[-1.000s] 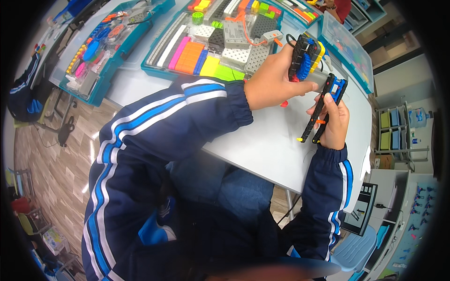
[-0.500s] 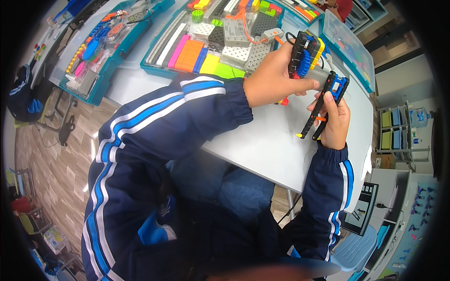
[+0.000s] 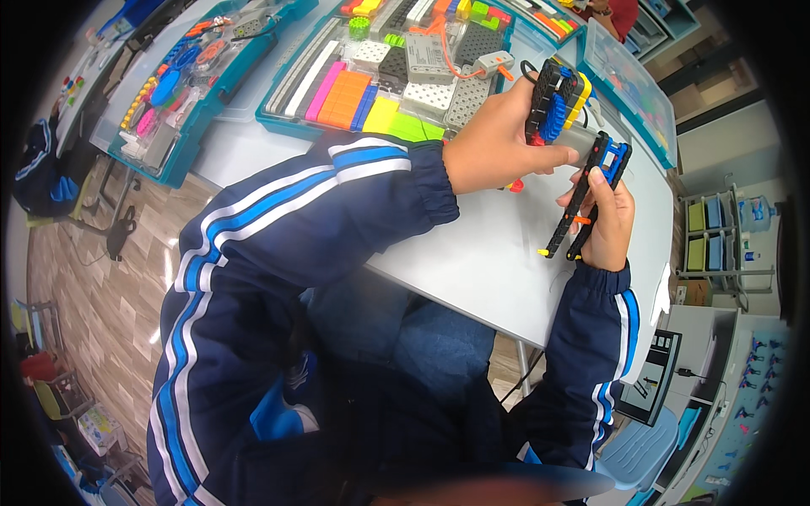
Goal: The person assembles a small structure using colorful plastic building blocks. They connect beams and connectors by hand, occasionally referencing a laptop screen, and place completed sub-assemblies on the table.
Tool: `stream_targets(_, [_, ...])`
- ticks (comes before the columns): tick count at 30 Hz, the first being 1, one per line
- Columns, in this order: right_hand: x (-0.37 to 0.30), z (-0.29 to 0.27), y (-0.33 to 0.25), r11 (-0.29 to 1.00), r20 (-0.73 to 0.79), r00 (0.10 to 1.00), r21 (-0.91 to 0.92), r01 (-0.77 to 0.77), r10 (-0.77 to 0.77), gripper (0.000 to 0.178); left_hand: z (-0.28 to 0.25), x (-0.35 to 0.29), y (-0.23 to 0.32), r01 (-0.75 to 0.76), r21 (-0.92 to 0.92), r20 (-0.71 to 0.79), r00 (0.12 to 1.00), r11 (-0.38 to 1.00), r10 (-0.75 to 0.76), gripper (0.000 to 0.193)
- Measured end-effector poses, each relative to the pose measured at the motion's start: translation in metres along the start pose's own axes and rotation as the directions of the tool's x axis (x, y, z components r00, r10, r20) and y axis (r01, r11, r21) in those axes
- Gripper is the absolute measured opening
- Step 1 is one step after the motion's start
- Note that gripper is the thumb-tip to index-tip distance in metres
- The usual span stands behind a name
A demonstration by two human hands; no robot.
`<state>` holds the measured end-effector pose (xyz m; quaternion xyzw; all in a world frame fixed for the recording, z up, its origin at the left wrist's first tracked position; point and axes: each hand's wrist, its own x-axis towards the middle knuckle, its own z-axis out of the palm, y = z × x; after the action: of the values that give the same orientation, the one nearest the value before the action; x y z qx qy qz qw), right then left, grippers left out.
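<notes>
My left hand [image 3: 498, 139] is closed around a building-brick model [image 3: 553, 105] made of black beams, a blue gear and yellow pieces, with a grey block at its side. In my right hand [image 3: 609, 219] is a long black beam frame [image 3: 582, 194] with blue pieces near its top, an orange peg and a yellow tip. My right thumb presses on the frame's face. The two parts sit close together above the white table [image 3: 472, 253]; whether they touch, I cannot tell. The fingers of my left hand are mostly hidden behind the model.
A teal sorting tray [image 3: 278, 126] of coloured bricks lies beyond my left hand, with a grey battery box [image 3: 429, 57] and orange cable on it. Another teal case [image 3: 173, 160] of gears stands left. A clear-lidded box [image 3: 629, 84] lies at right; a monitor [image 3: 654, 379] stands below.
Both hands and the parts in them have shifted very slightly right and down in the picture. The grips look the same.
</notes>
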<state>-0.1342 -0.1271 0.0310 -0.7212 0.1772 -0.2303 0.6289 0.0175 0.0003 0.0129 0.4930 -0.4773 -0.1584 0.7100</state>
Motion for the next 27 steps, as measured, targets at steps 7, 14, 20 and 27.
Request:
stream_targets(7, [-0.001,-0.003,-0.002,0.999,0.027,0.999,-0.013,-0.041,0.042,0.029,-0.004,0.0,0.005,0.165,-0.156,0.088,0.984,0.974,-0.152,0.056])
stream_targets(14, [-0.009,-0.006,0.004,0.948,0.232,0.926,0.181,0.261,-0.299,0.073,-0.012,0.004,0.016,0.355,-0.359,0.297,0.92,0.863,-0.255,0.042])
stream_targets(20, [-0.018,-0.002,-0.005,0.943,0.261,0.907,0.118,0.311,-0.332,0.085,-0.016,0.004,0.019,0.407,-0.415,0.388,0.888,0.814,-0.247,0.038])
stream_targets(27, [-0.017,-0.004,-0.005,0.939,0.353,0.871,0.117,0.323,-0.343,0.087,-0.018,0.004,0.017,0.422,-0.399,0.41,0.876,0.815,-0.253,0.037])
